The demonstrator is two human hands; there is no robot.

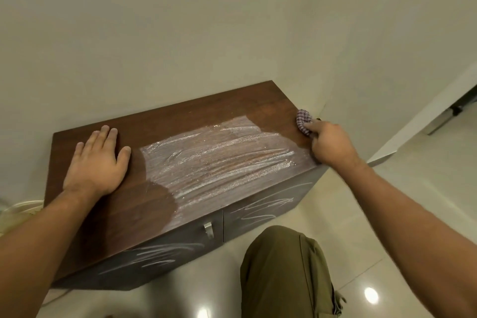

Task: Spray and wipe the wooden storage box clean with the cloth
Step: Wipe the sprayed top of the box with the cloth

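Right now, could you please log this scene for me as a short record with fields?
left hand: flat on the wooden storage box top, left end
right hand: grips the cloth at the top's right edge
white streaks: across the top's middle and right
white scribbles: on both front panels, not yet wiped
handle: metal, on the front

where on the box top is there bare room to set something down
Bare strip along the back edge of the dark brown wooden box, by the wall, between the left hand and the right hand gripping the purple checked cloth. The middle is covered in white smear.
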